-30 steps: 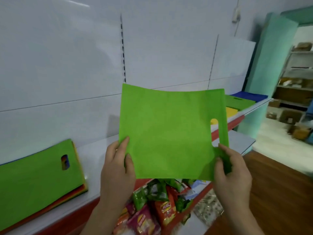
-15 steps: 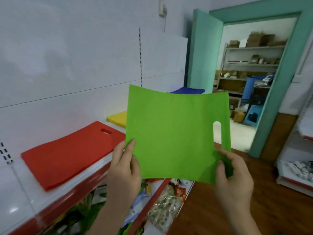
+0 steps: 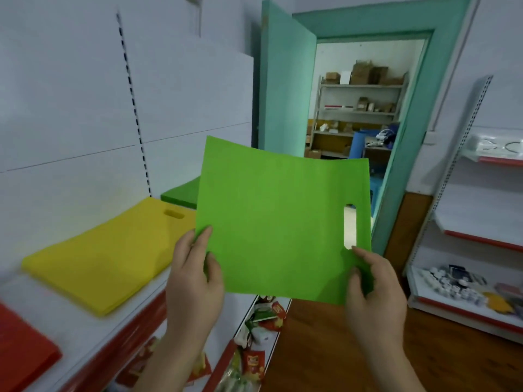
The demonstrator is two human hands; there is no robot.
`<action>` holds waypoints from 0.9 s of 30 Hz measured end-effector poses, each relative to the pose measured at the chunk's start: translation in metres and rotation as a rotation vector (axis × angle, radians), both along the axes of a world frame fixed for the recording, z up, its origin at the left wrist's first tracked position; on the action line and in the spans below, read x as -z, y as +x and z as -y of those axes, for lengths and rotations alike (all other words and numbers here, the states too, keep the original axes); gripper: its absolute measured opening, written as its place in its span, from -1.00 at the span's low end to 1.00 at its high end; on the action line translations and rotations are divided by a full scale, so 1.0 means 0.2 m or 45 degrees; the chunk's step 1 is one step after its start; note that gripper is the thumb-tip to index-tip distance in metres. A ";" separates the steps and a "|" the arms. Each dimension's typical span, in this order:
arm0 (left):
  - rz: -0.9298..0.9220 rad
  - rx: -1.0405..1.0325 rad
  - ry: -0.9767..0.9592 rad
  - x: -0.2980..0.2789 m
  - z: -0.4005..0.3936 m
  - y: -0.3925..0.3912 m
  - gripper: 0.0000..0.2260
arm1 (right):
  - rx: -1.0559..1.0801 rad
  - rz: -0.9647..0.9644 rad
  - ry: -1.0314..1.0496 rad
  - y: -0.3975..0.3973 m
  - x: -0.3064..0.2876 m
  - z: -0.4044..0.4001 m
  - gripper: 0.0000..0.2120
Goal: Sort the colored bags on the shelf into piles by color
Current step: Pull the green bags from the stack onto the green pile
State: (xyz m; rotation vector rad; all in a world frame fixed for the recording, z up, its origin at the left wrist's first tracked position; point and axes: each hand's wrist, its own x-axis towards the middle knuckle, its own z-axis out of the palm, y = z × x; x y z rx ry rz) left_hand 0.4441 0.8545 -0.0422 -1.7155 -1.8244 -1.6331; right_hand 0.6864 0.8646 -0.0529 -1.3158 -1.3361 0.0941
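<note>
Head view: on the shelf [image 3: 70, 312], a red pile [image 3: 22, 346], a yellow pile [image 3: 104, 256] and a green pile [image 3: 181, 195] are already lying apart. The left hand [image 3: 195, 281] and right hand [image 3: 373, 287] are each pinching a green bag [image 3: 283, 224], upright in mid-air, judged bound for the green pile.

Two bare hands, the left hand [image 3: 195, 281] and the right hand [image 3: 373, 290], on bare forearms; no sleeves, rings, watch or gloves show, nails short and unpainted.
</note>
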 end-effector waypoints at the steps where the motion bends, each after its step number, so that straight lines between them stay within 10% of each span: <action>1: -0.006 0.012 -0.008 0.00 -0.08 0.02 -0.62 | 0.007 0.006 -0.012 0.02 0.00 -0.07 -0.65; 27: 0.054 -0.713 -0.221 0.01 -1.45 0.05 -0.60 | -0.669 0.043 -0.024 -0.09 -0.05 -2.07 -0.67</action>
